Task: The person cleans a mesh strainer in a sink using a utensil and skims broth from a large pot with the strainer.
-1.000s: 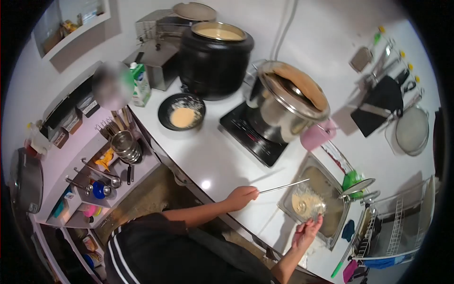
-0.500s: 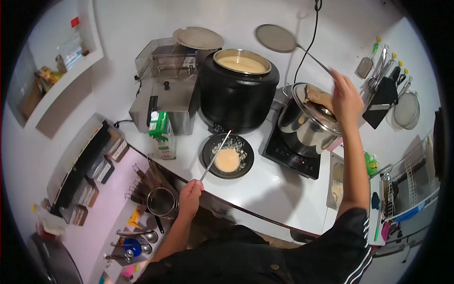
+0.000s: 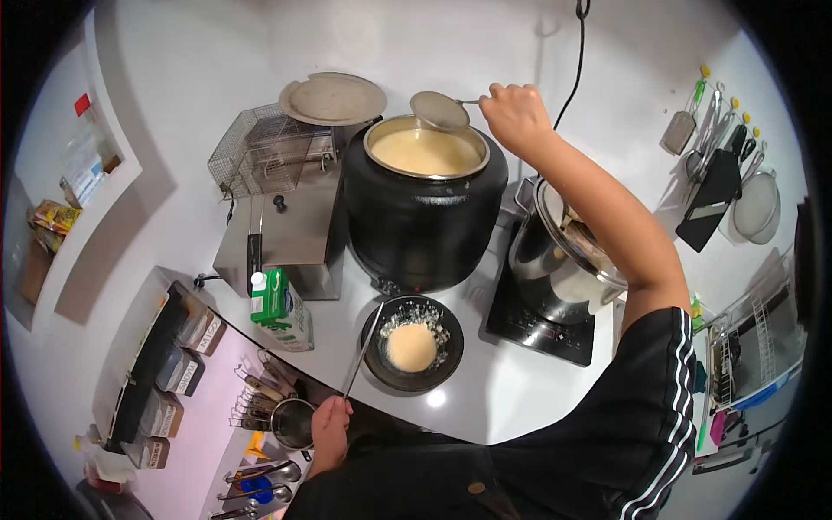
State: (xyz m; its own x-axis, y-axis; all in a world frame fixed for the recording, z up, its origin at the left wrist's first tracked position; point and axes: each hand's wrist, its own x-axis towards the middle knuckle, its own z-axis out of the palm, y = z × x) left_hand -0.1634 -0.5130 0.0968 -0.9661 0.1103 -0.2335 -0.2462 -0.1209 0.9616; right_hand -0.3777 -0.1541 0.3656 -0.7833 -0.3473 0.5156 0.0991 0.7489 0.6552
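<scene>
My right hand point(image 3: 517, 117) is closed around the handle of a round, flat fine-mesh skimmer point(image 3: 439, 111). The skimmer is at the back rim of a black soup kettle point(image 3: 425, 225), above the pale creamy liquid point(image 3: 429, 152). Low at the left, my left hand point(image 3: 330, 426) grips a thin metal chopstick-like rod point(image 3: 360, 360), whose far end reaches the left edge of a dark bowl point(image 3: 414, 379). Inside that bowl are a pool of pale liquid point(image 3: 412, 347) and small whitish bits. My forearm partly covers a steel pot point(image 3: 550, 269) on the induction cooker point(image 3: 539, 334).
A green-and-white carton point(image 3: 282, 312) stands left of the bowl, before a steel fryer point(image 3: 299, 221) with a wire basket point(image 3: 260, 152). Labelled containers point(image 3: 178, 373) line the left side. Utensils and a sieve point(image 3: 757, 208) hang on the right wall. A black cable point(image 3: 579, 78) runs down the back wall.
My right hand has moved left, bringing the skimmer down from in front of the wall to the kettle's opening. My left hand still grips the rod; the camera view has shifted.
</scene>
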